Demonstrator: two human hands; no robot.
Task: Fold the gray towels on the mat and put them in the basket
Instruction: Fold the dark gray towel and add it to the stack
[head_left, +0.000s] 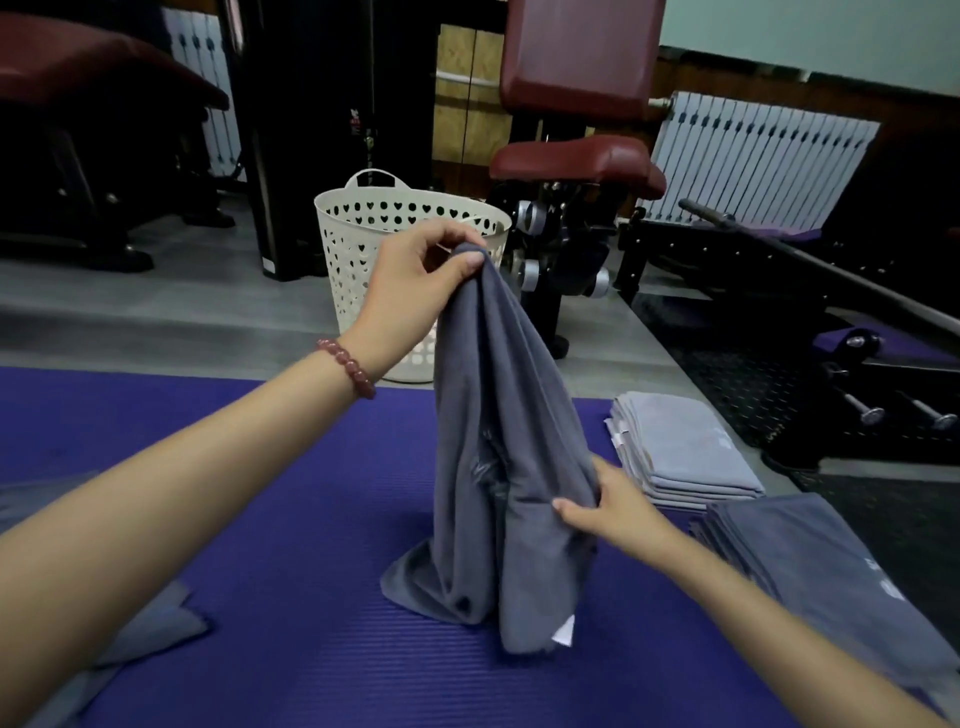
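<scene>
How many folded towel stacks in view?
2, both at the right of the mat: a light gray stack farther off, a darker gray stack nearer. Whatever is in the basket is hidden.

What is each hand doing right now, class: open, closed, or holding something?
Left hand: pinches the top of the hanging gray towel.
Right hand: grips the same towel lower down, at its side.

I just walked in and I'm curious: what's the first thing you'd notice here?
A dark gray towel hangs in the middle, pinched at the top by the left hand and held lower down by the right hand, its bottom resting on the purple mat. Behind it stands a white basket with heart-shaped holes, and folded towels are stacked at the right.
</scene>
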